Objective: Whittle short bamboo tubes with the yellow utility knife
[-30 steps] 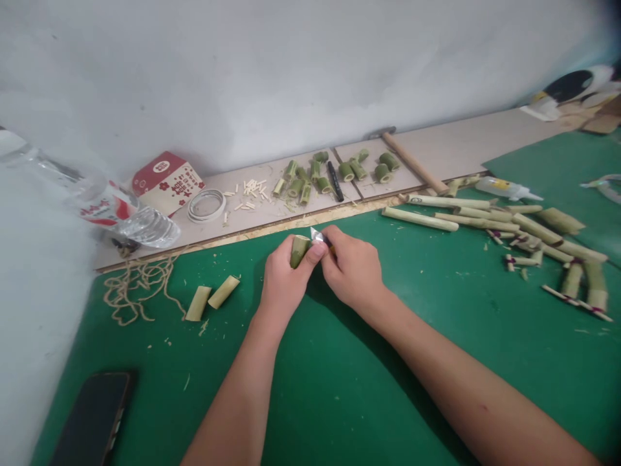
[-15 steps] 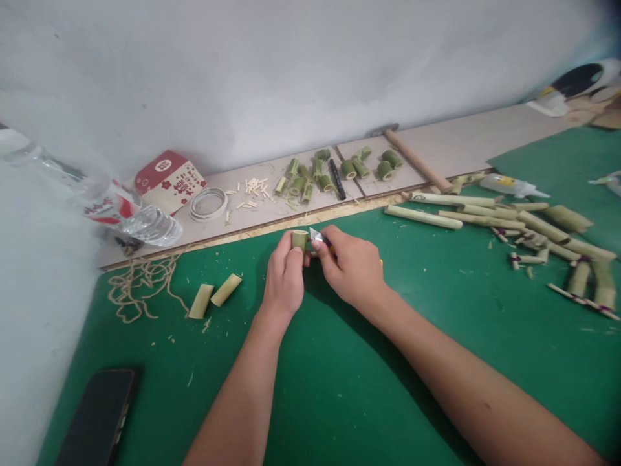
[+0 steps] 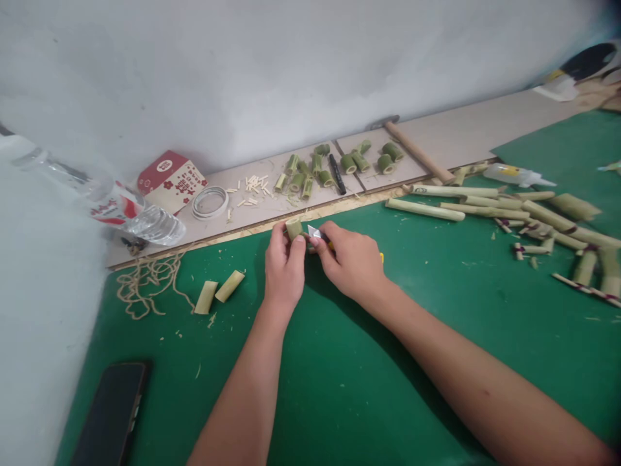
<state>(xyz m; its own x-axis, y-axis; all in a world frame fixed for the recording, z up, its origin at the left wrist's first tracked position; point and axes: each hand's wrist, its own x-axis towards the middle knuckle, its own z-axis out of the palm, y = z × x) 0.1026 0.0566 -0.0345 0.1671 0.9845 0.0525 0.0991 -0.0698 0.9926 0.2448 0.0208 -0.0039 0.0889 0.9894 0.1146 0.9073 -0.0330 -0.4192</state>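
A short piece of green bamboo (image 3: pixel 294 228) is gripped between the thumb and fingers of my left hand (image 3: pixel 285 265), its cut end facing up and tilted a little left. My right hand (image 3: pixel 350 259) is closed round a utility knife (image 3: pixel 315 232). The pale blade points left, close beside the bamboo; whether it touches I cannot tell. Most of the knife's handle is hidden by my fingers, with a bit of yellow showing past the hand. Two split bamboo pieces (image 3: pixel 218 291) lie on the green mat (image 3: pixel 330 388) left of my hands.
Along the back ledge are a plastic bottle (image 3: pixel 140 210), a red-and-white box (image 3: pixel 169 181), a tape roll (image 3: pixel 210 202), bamboo bits (image 3: pixel 295 181), a black marker (image 3: pixel 337 175) and a hammer (image 3: pixel 420 154). Bamboo sticks (image 3: pixel 490 207) lie right, twine (image 3: pixel 150 281) left, a phone (image 3: pixel 111 414) front left.
The bamboo piece has tilted to the left in my left hand and its top has shifted slightly away from the blade. The view has moved slightly; the right hand keeps its hold on the knife.
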